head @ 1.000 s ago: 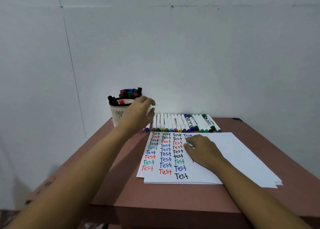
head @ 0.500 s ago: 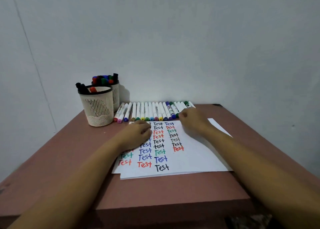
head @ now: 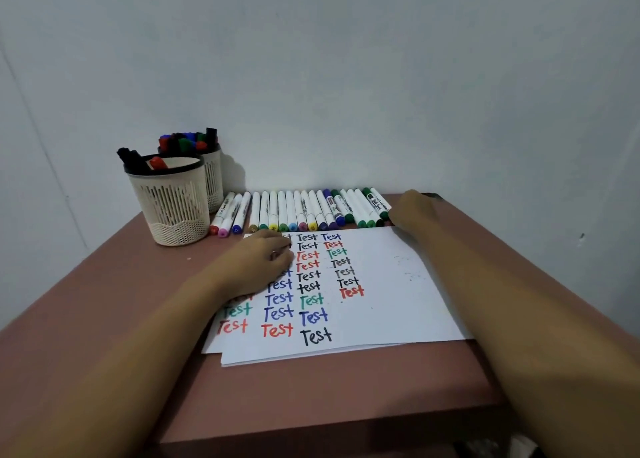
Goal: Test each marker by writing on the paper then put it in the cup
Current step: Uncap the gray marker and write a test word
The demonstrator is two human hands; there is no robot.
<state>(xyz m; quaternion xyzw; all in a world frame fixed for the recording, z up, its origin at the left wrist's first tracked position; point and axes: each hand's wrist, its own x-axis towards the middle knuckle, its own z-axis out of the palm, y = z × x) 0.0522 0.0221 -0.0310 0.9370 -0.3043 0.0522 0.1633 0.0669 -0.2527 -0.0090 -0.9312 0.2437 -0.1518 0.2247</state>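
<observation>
The left hand [head: 263,262] rests on the paper [head: 391,295], fingers loosely bent and holding nothing. The right hand [head: 412,211] touches the 3 o'clock end of the marker row [head: 304,211], which lies at the paper's 12 o'clock. I cannot tell how its fingers lie. The mesh cup [head: 173,208] stands at the paper's 10 o'clock.

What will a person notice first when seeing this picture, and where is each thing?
First, the white paper in the middle of the table, covered with the word Test in black, red, blue and green, with the left hand resting on it. Behind it a row of markers lies along the wall, the right hand at its right end; two cups holding markers stand back left.
</observation>
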